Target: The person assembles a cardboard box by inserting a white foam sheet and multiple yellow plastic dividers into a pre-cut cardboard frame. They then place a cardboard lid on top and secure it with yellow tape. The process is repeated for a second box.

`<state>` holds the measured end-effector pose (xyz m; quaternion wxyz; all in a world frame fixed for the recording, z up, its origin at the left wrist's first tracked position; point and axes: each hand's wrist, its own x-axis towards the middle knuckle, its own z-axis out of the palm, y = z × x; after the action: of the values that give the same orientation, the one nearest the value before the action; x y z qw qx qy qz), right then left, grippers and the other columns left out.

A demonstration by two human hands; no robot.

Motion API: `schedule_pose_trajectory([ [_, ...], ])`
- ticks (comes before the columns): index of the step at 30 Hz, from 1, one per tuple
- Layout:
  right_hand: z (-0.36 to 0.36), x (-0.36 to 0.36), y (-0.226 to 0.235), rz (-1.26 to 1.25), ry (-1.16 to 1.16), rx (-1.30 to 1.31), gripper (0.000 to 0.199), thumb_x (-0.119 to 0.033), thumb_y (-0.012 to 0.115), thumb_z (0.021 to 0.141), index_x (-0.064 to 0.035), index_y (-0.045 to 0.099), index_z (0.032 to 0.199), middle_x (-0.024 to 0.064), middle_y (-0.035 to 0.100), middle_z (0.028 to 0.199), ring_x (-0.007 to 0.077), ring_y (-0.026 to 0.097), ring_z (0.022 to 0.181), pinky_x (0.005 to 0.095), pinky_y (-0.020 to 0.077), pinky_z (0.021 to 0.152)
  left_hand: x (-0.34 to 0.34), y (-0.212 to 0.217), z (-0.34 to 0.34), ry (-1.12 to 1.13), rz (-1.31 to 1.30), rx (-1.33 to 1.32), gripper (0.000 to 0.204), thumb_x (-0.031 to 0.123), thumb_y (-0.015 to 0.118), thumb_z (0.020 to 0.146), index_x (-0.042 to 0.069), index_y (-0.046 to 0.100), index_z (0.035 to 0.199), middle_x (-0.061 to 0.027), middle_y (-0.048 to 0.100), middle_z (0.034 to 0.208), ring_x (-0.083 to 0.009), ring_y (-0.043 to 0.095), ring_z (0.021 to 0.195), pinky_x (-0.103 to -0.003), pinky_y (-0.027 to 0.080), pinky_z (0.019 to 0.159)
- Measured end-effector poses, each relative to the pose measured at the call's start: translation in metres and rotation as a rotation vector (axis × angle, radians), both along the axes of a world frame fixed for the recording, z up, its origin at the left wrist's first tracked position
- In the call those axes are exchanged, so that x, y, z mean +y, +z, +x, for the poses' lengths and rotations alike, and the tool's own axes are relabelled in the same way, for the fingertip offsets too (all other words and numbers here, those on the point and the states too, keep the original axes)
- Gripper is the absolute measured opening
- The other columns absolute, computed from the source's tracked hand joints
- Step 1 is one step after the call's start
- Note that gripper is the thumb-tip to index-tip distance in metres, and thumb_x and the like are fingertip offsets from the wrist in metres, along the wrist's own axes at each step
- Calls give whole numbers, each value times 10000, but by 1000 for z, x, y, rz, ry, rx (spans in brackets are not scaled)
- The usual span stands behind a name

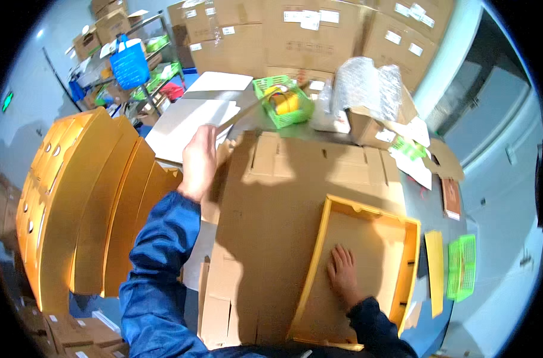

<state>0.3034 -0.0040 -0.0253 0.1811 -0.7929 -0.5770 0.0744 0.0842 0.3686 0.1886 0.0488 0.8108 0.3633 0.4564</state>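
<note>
My left hand (pixel 200 160) is raised over the left edge of the flattened cardboard (pixel 271 238), its fingers closed. A thin brown strip (pixel 243 114), blurred, runs from it toward the green basket; its exact kind is unclear. My right hand (pixel 343 273) lies flat, fingers stretched out, on the brown inside bottom of a shallow yellow box (pixel 416 250). This open box has low walls, with dark slots in its right wall, and rests on the cardboard at my right.
Folded yellow cartons (pixel 86 203) stand stacked at the left. White sheets (pixel 185 128), a green basket (pixel 281 83) with yellow tape, and a carton with bubble wrap (pixel 367 83) line the far side. Another green basket (pixel 462 267) and a yellow strip (pixel 434 273) lie at the right.
</note>
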Motion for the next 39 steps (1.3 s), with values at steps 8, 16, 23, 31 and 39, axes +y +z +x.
schedule_pose_trajectory([
  [8, 105, -108, -44, 852, -239, 1707, 535, -378, 383, 990, -13, 324, 1377, 165, 433, 1374, 281, 492, 1184, 403, 423, 984, -234, -12, -110, -609, -73, 229, 176, 27, 513, 893, -13, 594, 1044, -208, 625, 1100, -318, 621, 1022, -382, 500, 871],
  [16, 146, -260, 62, 432, -554, 1123, 448, -248, 517, 940, 55, 456, 1265, 174, 567, 1209, 263, 554, 1097, 348, 445, 936, -364, -90, -155, -410, -663, 617, 419, 206, 584, 882, -2, 478, 1230, -228, 439, 1326, -405, 402, 1230, -446, 322, 1038],
  [23, 98, -248, 59, 42, -708, 335, 590, -256, 619, 827, 66, 415, 1278, 300, 457, 1284, 418, 443, 1193, 410, 380, 986, -366, -140, -48, -159, -1016, 267, 574, 221, 594, 868, -65, 373, 1313, -264, 405, 1328, -378, 376, 1257, -412, 299, 1059],
  [31, 68, -257, 118, 791, -662, 1023, 659, -224, 702, 807, 67, 367, 1294, 171, 535, 1160, 225, 530, 1057, 337, 430, 916, -400, -73, -23, -214, -956, -249, 489, 222, 645, 864, -106, 471, 1181, -181, 545, 1167, -250, 521, 1061, -348, 409, 934],
  [39, 106, -241, 228, 1037, -358, 888, 638, -415, 680, 803, 41, 501, 1212, 96, 570, 1078, 181, 521, 990, 319, 416, 869, -392, 5, 6, -558, -883, -323, 447, 259, 678, 854, -59, 541, 1136, -135, 626, 979, -199, 607, 901, -321, 498, 784],
])
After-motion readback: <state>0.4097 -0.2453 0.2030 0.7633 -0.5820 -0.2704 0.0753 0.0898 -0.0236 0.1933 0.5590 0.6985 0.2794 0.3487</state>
